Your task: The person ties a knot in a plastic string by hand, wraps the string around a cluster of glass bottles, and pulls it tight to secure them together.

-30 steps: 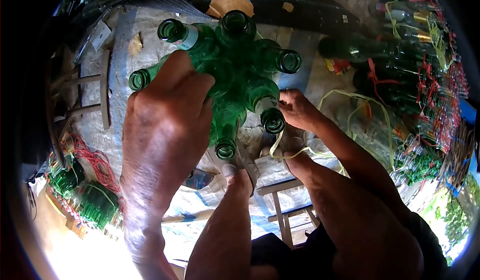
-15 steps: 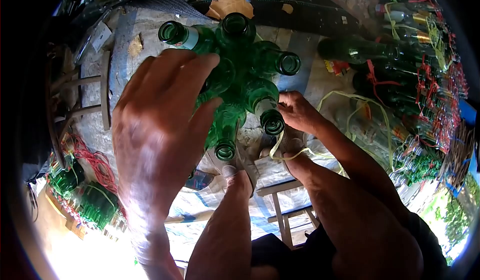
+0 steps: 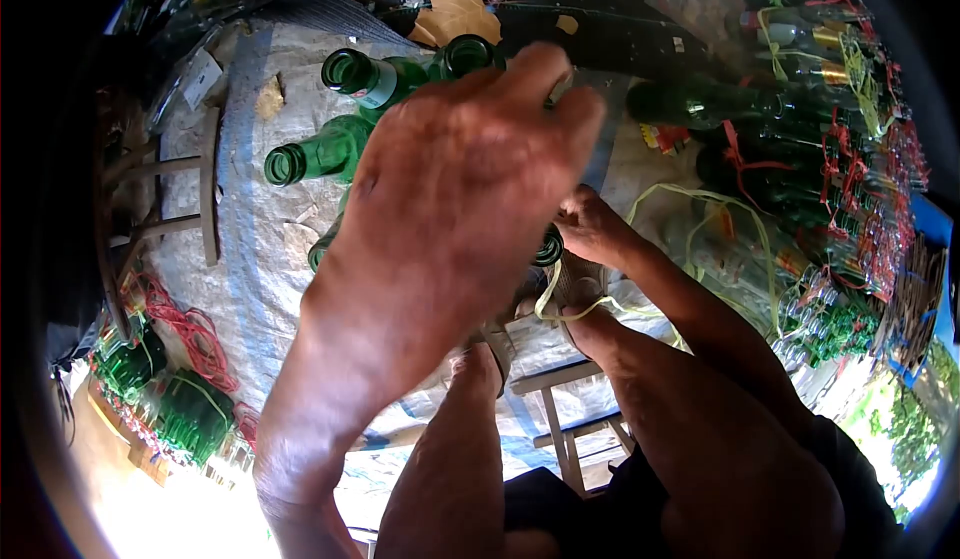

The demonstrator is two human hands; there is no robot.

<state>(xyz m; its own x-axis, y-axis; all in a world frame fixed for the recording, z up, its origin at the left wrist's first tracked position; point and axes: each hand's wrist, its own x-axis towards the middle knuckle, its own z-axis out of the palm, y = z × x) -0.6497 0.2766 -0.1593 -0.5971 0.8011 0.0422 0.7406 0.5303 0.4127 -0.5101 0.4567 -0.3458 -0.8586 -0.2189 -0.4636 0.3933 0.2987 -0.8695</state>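
My left hand (image 3: 465, 184) is stretched over a cluster of upright green glass bottles and hides much of it. Its thumb and forefinger stand apart at the right side; the other fingers are partly out of sight. Around the hand show a bottle with a pale neck label (image 3: 378, 85), another bottle mouth (image 3: 468, 55) and a bottle leaning out left (image 3: 325, 152). My right hand (image 3: 595, 227) is closed low beside the bottle mouth (image 3: 548, 247) at the cluster's right; what its fingertips grip is hidden. A pale yellow-green string (image 3: 610, 302) trails below that bottle.
Tied stacks of bottles (image 3: 800, 149) line the right side. Red string (image 3: 195, 334) and green bottle bundles (image 3: 195, 409) lie at lower left. A wooden frame (image 3: 210, 189) stands at left. A dry leaf (image 3: 460, 14) lies on the sheeting (image 3: 250, 89). My feet and legs are below the cluster.
My left hand has swept right and upward across the cluster, uncovering the left-leaning bottle and covering the middle and right ones. My right hand has stayed nearly in place.
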